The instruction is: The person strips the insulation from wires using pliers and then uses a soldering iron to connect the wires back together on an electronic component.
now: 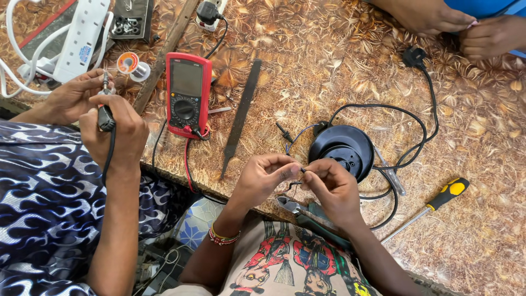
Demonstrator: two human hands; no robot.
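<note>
My left hand [266, 175] and my right hand [331, 186] meet over the table's near edge. Their fingertips pinch the ends of thin wires [301, 169] between them. The wires lead back to a round black appliance base [339, 148] just beyond my right hand. A black power cord [422, 129] loops from that base to a black plug [413, 56]. A pair of pliers [296, 210] lies under my hands, at my lap.
A co-worker on the left holds a soldering iron [105, 112] in both hands. A red multimeter [188, 96], a black file [241, 118], a solder spool [131, 64] and a white power strip [82, 35] lie nearby. A yellow-handled screwdriver [446, 194] is at right. Another person's hands [460, 24] rest top right.
</note>
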